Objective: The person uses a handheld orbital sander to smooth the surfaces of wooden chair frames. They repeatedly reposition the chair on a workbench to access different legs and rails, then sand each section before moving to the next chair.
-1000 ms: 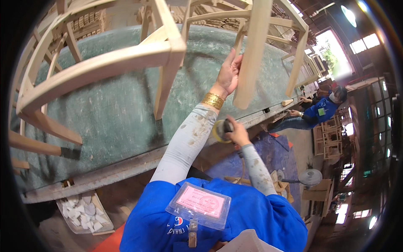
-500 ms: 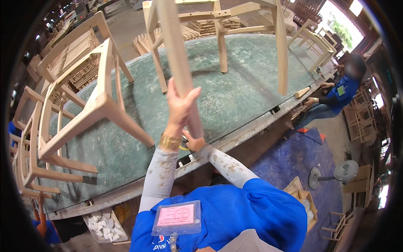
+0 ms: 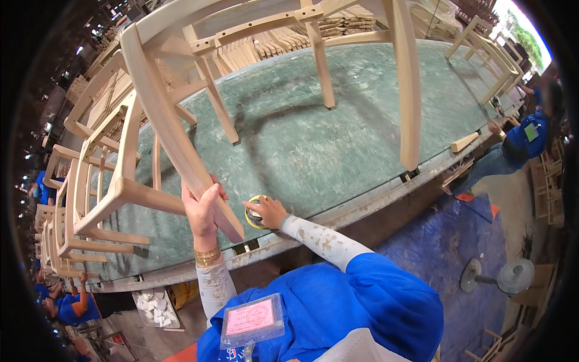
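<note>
Two hands work at the near edge of a long green-topped workbench (image 3: pixel 338 139). The left hand (image 3: pixel 202 211) is wrapped around the lower end of a pale, unfinished wooden chair leg (image 3: pixel 181 142), fingers and thumb closed on it just above its foot; a gold bangle (image 3: pixel 207 256) sits on that wrist. The leg belongs to an unfinished wooden chair frame (image 3: pixel 271 36) that is tipped over the bench, the held leg slanting toward the person, its foot just above the bench edge. Two other legs of the frame stand on the green top farther back; a fourth hangs near the right part of the front edge.

The right hand (image 3: pixel 268 211) lies palm-down, fingers curled, on a small round sanding tool with a yellow rim (image 3: pixel 253 212). The tool rests on the bench top just right of the held leg's foot, close beside it; contact between tool and leg cannot be judged.

More bare chair frames (image 3: pixel 90 187) are lined up on the bench's left part. A small wood block (image 3: pixel 464 142) lies at the right front edge. A person in a blue shirt (image 3: pixel 518 142) stands at the far right end. A pedestal fan (image 3: pixel 503 277) stands on blue sheeting (image 3: pixel 446 253) on the floor.
</note>
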`<control>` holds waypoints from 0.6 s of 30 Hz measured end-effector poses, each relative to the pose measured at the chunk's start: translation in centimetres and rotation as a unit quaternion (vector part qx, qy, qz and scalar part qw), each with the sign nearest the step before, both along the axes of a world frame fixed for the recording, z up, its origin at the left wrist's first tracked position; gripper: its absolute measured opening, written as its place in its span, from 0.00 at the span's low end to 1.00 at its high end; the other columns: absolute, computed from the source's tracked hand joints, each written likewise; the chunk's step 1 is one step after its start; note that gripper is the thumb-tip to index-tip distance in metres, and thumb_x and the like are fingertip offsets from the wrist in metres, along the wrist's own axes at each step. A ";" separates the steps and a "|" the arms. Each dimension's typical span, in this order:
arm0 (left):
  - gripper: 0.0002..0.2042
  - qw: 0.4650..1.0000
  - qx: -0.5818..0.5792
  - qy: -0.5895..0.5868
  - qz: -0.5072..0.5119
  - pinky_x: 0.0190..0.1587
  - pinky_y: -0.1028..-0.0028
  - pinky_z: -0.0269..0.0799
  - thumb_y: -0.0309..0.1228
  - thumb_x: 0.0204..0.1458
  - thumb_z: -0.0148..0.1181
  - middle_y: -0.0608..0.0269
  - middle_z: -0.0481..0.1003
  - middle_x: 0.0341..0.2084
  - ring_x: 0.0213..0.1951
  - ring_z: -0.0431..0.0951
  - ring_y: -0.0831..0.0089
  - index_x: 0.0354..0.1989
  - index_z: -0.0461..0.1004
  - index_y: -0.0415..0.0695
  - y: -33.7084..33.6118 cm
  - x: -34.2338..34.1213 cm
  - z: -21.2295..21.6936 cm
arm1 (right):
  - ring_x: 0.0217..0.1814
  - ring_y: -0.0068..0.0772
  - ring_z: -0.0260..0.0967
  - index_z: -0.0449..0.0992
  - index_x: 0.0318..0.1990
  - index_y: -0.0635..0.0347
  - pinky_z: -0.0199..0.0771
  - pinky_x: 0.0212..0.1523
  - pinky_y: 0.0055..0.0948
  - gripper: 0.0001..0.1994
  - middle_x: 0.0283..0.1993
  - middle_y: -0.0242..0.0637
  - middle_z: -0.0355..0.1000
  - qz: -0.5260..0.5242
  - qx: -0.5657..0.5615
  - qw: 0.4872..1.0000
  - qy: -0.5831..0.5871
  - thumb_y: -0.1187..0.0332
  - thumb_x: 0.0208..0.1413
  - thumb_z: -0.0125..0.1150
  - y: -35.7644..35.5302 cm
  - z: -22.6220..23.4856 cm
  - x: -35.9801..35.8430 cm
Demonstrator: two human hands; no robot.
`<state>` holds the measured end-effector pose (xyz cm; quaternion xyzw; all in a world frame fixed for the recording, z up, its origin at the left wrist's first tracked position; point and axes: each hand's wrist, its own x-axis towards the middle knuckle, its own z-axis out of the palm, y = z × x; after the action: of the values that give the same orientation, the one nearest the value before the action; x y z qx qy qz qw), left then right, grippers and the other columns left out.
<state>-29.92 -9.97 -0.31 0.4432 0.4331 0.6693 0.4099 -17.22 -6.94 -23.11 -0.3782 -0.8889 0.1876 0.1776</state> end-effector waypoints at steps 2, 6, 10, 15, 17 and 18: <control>0.29 0.998 -0.003 0.038 0.057 0.28 0.75 0.72 0.21 0.46 0.58 0.59 0.69 0.32 0.28 0.73 0.73 0.58 0.55 0.41 0.1 0.8 0.5 | 0.43 0.48 0.69 0.55 0.64 0.27 0.73 0.36 0.41 0.38 0.44 0.46 0.63 0.013 -0.009 1.000 0.013 0.72 0.45 0.59 0.2 0.1 0.3; 0.32 0.979 -0.017 0.126 0.162 0.30 0.74 0.74 0.17 0.46 0.57 0.60 0.68 0.35 0.30 0.73 0.74 0.61 0.53 0.42 0.3 2.5 1.8 | 0.41 0.48 0.71 0.56 0.64 0.28 0.74 0.37 0.40 0.37 0.42 0.47 0.64 0.018 -0.054 0.998 0.019 0.73 0.45 0.59 0.6 0.4 0.6; 0.32 0.972 -0.027 0.148 0.179 0.30 0.74 0.74 0.15 0.45 0.57 0.61 0.66 0.35 0.31 0.73 0.74 0.60 0.54 0.41 0.4 2.5 2.0 | 0.41 0.50 0.70 0.57 0.64 0.26 0.74 0.37 0.42 0.37 0.43 0.49 0.63 0.009 -0.057 0.996 0.061 0.73 0.45 0.59 0.4 0.2 0.7; 0.28 0.969 -0.037 0.160 0.183 0.29 0.74 0.73 0.16 0.43 0.57 0.61 0.69 0.30 0.26 0.74 0.73 0.55 0.58 0.39 0.9 1.7 1.9 | 0.42 0.53 0.70 0.57 0.63 0.24 0.74 0.38 0.44 0.37 0.45 0.49 0.63 -0.060 -0.161 0.982 0.084 0.72 0.45 0.60 0.7 1.1 2.1; 0.26 0.968 -0.046 0.161 0.188 0.29 0.74 0.72 0.17 0.42 0.58 0.61 0.69 0.28 0.25 0.74 0.72 0.53 0.60 0.39 0.9 1.9 2.1 | 0.42 0.53 0.70 0.58 0.62 0.24 0.74 0.38 0.45 0.36 0.46 0.48 0.62 -0.097 -0.176 0.976 0.079 0.72 0.45 0.60 1.2 0.8 3.4; 0.25 0.968 -0.049 0.158 0.191 0.29 0.74 0.72 0.17 0.42 0.58 0.61 0.70 0.27 0.25 0.74 0.72 0.52 0.60 0.39 1.0 1.9 2.2 | 0.42 0.53 0.70 0.59 0.62 0.25 0.74 0.38 0.45 0.36 0.46 0.48 0.62 -0.119 -0.177 0.974 0.078 0.72 0.45 0.60 1.7 0.6 4.1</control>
<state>-27.99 -8.97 1.93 0.4316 0.6013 0.6347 0.2221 -13.16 -5.26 -22.47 -0.4904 -0.7737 0.3490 0.1978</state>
